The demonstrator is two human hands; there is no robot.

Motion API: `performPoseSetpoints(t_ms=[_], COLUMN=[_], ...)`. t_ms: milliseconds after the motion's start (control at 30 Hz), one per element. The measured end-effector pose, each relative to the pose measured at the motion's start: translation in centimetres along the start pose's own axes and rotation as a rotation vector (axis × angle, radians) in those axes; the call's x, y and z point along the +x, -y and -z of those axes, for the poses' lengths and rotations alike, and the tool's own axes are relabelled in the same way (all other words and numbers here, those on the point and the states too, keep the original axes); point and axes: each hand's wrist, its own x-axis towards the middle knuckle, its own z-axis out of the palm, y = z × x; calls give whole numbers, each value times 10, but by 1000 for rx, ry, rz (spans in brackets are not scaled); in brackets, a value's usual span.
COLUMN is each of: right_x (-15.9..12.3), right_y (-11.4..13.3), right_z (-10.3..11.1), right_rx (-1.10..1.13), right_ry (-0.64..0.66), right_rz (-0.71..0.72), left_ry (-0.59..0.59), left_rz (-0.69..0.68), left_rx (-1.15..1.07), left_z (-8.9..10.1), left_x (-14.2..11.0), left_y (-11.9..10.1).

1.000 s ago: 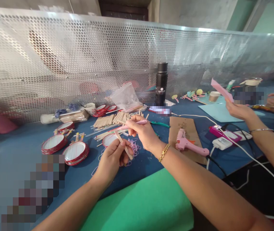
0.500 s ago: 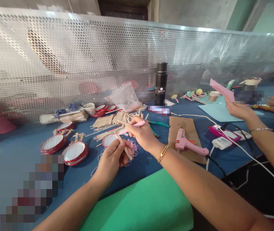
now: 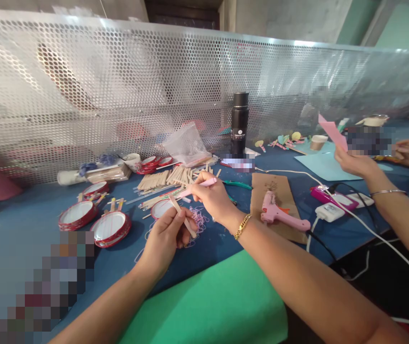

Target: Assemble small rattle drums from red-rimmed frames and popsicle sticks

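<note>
My left hand [image 3: 166, 236] pinches a flat wooden craft stick [image 3: 183, 217], which slants between thumb and fingers. Closed around a pink pen [image 3: 208, 182] is my right hand [image 3: 211, 198], with the pen's tip end beside the top of the stick; whether they touch I cannot tell. Behind my hands lie many loose craft sticks [image 3: 154, 179] in a pile. A small white-faced drum with a red rim [image 3: 161, 209] is partly hidden by my left hand. Tangled lilac string [image 3: 200, 220] spreads under my fingers.
More red-rimmed drums [image 3: 109, 227] stand at left. A pink glue gun [image 3: 279, 216] rests on cardboard [image 3: 258, 184], its cord trailing near a magenta power strip [image 3: 337, 198]. A black flask [image 3: 239, 126] stands at the back. At right, another person's hand [image 3: 355, 162] holds pink paper [image 3: 333, 134].
The pen's tip end has shifted slightly away from the stick's upper end. Both my hands keep their grips. At right, the other person's pink paper and far hand have moved a little.
</note>
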Motion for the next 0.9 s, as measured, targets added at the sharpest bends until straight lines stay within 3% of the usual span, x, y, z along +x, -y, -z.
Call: performPoseSetpoints(t_ms=[900], right_x=[1], right_y=[-1], right_z=[-1], right_rx=[-25], right_ry=[6], right_rz=[44], left_ry=[-21], left_rz=[23], left_rx=[4], left_z=[-3], left_x=[-2], left_y=[-5])
